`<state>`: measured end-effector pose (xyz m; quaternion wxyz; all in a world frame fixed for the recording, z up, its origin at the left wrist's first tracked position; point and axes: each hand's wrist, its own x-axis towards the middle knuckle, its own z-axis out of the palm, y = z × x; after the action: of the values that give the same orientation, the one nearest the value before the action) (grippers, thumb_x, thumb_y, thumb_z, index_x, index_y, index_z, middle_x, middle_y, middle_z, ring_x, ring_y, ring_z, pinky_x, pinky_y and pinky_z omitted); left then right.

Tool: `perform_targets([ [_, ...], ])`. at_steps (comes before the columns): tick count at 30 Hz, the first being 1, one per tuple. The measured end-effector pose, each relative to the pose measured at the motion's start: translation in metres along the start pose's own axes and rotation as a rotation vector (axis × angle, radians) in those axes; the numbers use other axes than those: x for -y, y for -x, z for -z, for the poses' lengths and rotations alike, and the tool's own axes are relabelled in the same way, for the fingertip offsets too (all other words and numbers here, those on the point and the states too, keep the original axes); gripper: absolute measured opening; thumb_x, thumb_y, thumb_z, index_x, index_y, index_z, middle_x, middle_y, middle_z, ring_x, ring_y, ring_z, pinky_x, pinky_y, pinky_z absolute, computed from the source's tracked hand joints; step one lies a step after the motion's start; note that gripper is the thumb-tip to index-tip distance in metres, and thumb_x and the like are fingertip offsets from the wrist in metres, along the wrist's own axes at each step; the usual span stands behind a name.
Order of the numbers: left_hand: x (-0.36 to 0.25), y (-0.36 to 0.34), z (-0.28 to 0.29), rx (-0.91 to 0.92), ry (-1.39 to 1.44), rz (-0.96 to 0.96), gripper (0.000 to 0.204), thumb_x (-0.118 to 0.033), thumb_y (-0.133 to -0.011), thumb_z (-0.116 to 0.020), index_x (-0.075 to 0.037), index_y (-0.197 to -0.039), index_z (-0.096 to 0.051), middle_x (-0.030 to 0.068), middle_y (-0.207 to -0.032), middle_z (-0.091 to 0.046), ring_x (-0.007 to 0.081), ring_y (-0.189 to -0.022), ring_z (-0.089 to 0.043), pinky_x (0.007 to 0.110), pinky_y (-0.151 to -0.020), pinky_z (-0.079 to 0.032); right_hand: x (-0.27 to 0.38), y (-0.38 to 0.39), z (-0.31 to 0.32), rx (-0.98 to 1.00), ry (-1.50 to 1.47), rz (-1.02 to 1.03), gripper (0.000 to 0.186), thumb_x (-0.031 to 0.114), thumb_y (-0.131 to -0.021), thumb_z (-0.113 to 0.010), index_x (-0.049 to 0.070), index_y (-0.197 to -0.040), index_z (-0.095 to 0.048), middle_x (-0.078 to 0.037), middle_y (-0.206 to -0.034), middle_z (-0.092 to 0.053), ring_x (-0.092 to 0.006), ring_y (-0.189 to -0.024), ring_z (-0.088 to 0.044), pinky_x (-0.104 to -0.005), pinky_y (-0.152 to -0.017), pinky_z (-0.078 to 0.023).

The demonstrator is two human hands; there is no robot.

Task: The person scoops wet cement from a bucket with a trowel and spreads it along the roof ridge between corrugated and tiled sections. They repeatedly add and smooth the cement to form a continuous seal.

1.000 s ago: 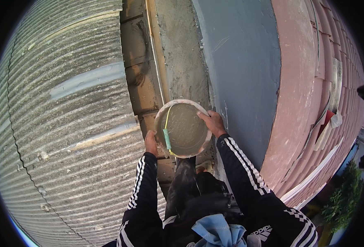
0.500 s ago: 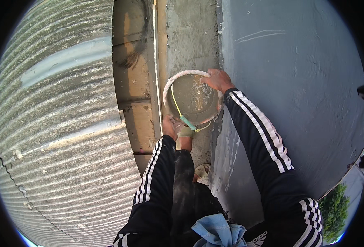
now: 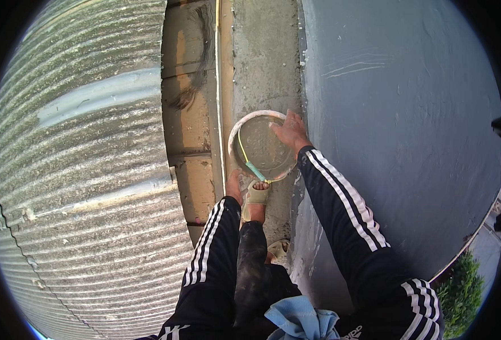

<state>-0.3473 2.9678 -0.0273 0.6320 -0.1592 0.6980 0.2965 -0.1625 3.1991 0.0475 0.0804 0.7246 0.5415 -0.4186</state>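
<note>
The person held a round pan with both hands. The pan was shallow, with a pale rim and a grey, dusty inside. It sat low over a narrow strip of concrete ledge, just past the person's foot in a tan sandal.

The left hand was closed on the near left part of the rim. The right hand was closed on the far right part of the rim, with its fingers spread over the edge.

A thin tool with a green handle and a yellow stem lay inside the pan, leaning from the near side up toward the left.

To the left of the ledge was a row of brown bricks, and left of that a grey wavy metal roof. To the right of the pan was a big smooth grey wall. A blue cloth was at the near edge, by the person's lap.
</note>
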Motion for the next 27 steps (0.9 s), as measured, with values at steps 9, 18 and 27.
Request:
perform_targets([
  [9,-0.031,0.156,0.031,0.042,-0.085,-0.563,0.074,-0.03,-0.102,-0.066,-0.003,-0.164,-0.037,0.015,-0.147,-0.06,0.0278,-0.125,-0.062,0.038,-0.103,-0.051,0.083,0.289,0.052,-0.064,-0.454,0.155,0.089,0.033,-0.092,-0.074,-0.011,-0.159,-0.038,-0.035,-0.157,-0.05,-0.0476,-0.149,-0.047,-0.0488,-0.125,-0.038],
  [18,-0.069,0.486,-0.05,0.189,-0.29,-1.487,0.05,-0.016,-0.107,-0.055,0.005,-0.152,-0.053,0.0206,-0.151,-0.056,0.0303,-0.14,-0.054,0.043,-0.119,-0.043,0.002,0.598,0.244,0.164,-0.714,0.719,0.058,0.028,-0.104,-0.071,-0.007,-0.149,-0.056,-0.026,-0.138,-0.07,-0.032,-0.124,-0.071,-0.041,-0.104,-0.057],
  [27,0.157,0.705,-0.155,1.165,-0.995,-1.658,0.042,-0.003,-0.104,-0.052,0.006,-0.145,-0.059,0.0202,-0.149,-0.061,0.0322,-0.14,-0.056,0.046,-0.123,-0.042,-0.292,0.866,0.169,-0.592,-1.153,0.21,0.054,0.037,-0.096,-0.078,-0.007,-0.126,-0.067,-0.024,-0.115,-0.077,-0.033,-0.102,-0.076,-0.0418,-0.091,-0.059],
])
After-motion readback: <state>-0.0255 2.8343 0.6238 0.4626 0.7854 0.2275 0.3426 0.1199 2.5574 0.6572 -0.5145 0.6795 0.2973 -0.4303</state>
